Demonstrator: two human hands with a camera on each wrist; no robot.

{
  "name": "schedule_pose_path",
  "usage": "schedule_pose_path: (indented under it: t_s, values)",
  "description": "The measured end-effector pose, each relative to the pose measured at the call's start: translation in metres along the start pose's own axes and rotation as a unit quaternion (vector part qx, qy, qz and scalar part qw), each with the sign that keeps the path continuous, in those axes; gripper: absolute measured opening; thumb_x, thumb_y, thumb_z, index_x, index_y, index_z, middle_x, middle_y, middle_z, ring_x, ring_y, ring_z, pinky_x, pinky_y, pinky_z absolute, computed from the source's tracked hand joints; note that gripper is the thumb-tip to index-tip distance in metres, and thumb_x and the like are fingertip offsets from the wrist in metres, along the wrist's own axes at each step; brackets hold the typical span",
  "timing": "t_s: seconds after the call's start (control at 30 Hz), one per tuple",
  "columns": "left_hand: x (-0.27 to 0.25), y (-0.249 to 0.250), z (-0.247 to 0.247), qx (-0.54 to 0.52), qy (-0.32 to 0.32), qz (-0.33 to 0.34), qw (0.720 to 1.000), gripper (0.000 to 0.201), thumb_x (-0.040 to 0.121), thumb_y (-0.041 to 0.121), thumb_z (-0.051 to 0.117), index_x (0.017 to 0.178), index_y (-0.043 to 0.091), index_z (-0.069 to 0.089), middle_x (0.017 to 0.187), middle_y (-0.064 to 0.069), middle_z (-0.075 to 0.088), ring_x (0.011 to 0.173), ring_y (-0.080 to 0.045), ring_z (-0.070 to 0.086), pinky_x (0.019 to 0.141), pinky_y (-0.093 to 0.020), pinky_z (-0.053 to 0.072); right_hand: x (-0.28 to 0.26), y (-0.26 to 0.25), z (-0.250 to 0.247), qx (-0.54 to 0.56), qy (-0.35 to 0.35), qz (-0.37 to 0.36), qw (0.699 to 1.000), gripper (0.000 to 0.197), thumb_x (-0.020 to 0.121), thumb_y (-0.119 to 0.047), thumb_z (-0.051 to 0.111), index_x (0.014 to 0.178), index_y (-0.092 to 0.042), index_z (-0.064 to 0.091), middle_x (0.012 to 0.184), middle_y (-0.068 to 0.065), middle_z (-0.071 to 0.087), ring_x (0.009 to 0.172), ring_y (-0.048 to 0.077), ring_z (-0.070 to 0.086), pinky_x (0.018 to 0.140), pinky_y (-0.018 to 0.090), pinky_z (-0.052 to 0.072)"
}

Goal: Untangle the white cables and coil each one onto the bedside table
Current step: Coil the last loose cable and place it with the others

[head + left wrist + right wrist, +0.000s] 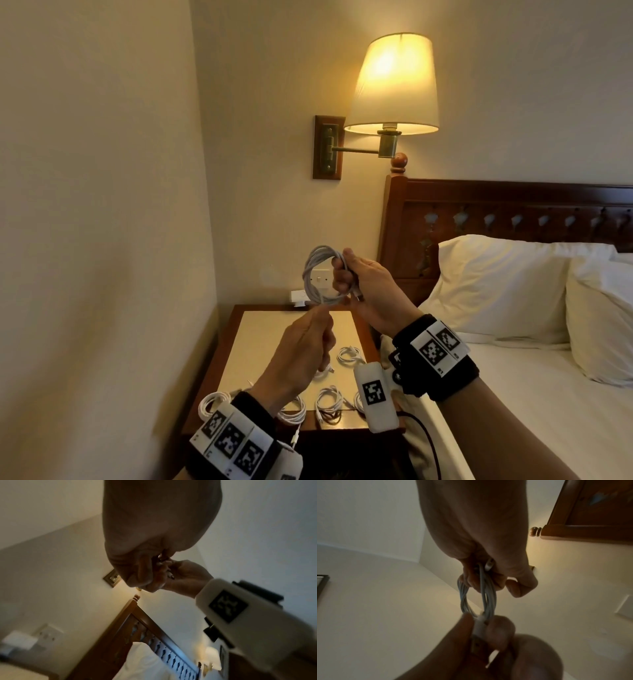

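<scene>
Above the bedside table (260, 329), the person held a coiled white cable (317, 275) up in the air with both hands. The right hand (368, 286) gripped the right side of the coil, fingers curled through the loops and thumb on top; the right wrist view showed several strands bunched under those fingers, with a white plug (488, 564) tucked against the palm. The left hand (303, 347) sat just below the coil, thumb and fingertips pinched on the cable's loose end where it left the bottom of the loops (the right wrist view showed a white connector (478, 627) between the fingers (501, 627) there). From the left wrist camera the pinch was mostly hidden behind the palm and could not be made out clearly.

On the table's pale top lay other white cables, already wound: one small coil (349, 354) near the middle right, one (329, 402) at the front edge, another (293, 413) partly hidden by the left wrist, and one (212, 402) overhanging the front left corner. Both wrists wore black bands with white marker blocks.

A lit wall lamp (394, 82) hung above on a brass arm. A white pillow (496, 287) leaned against the carved wooden headboard (513, 209) to the right, and a white adapter (298, 296) sat by the wall behind the table.
</scene>
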State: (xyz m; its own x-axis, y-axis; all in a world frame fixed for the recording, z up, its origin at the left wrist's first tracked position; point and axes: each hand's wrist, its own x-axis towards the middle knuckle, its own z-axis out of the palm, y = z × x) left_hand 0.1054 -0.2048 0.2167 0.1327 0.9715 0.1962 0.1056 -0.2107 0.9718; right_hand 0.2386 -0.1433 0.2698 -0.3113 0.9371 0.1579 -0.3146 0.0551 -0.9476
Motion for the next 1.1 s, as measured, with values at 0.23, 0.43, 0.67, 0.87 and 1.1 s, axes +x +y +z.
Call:
schedule_pose_path:
  t_s: [0.23,0.43,0.67,0.87,1.1]
  values:
    - [0.012,0.005,-0.022,-0.071,-0.055,-0.113,0.989,0.050,0.083,0.060,0.063,0.109,0.018,0.070,0.102,-0.003,0.072,0.079,-0.017,0.059,0.054,-0.024,0.041,-0.013,0.008,-0.007,-0.019,-0.018,-0.005,1.000,0.040,0.105,-0.037,0.032,0.086,-0.013,0.058,0.063,-0.002,0.045,0.063,0.013,0.045,0.069,0.029,0.037]
    - [0.026,0.002,-0.033,-0.119,0.080,-0.004,0.990,0.039,0.082,0.039,0.072,0.112,0.016,0.069,0.090,-0.006,0.070,0.068,-0.012,0.054,0.047,-0.024,0.042,-0.015,0.015,-0.011,0.012,-0.020,0.005,1.000,0.038,0.104,-0.038,0.034,0.087,-0.014,0.056,0.069,0.000,0.051,0.067,0.014,0.051,0.076,0.033,0.038]
    - [0.039,-0.018,-0.032,-0.133,0.129,-0.007,0.983,0.030,0.077,0.022,0.077,0.101,0.004,0.074,0.076,-0.012,0.073,0.061,-0.014,0.065,0.057,-0.025,0.056,-0.015,0.031,-0.018,-0.054,0.045,0.035,0.997,0.044,0.103,-0.042,0.037,0.096,-0.012,0.069,0.077,-0.001,0.065,0.071,0.010,0.059,0.076,0.032,0.043]
    - [0.040,-0.051,-0.033,-0.135,0.160,-0.052,0.977,0.019,0.078,0.016,0.079,0.094,0.006,0.075,0.074,-0.009,0.075,0.061,-0.016,0.069,0.061,-0.024,0.059,-0.023,0.069,-0.044,-0.064,0.099,0.072,0.990,0.040,0.103,-0.036,0.039,0.112,-0.009,0.068,0.103,0.009,0.074,0.098,0.022,0.069,0.081,0.034,0.057]
    - [0.071,-0.098,-0.047,-0.166,0.208,-0.124,0.956,0.013,0.080,0.011,0.078,0.088,0.002,0.074,0.071,-0.011,0.072,0.056,-0.013,0.065,0.057,-0.021,0.057,-0.068,0.126,-0.077,-0.117,0.124,0.180,0.969,0.025,0.100,-0.025,0.050,0.110,-0.014,0.070,0.108,0.004,0.073,0.102,0.022,0.069,0.088,0.038,0.055]
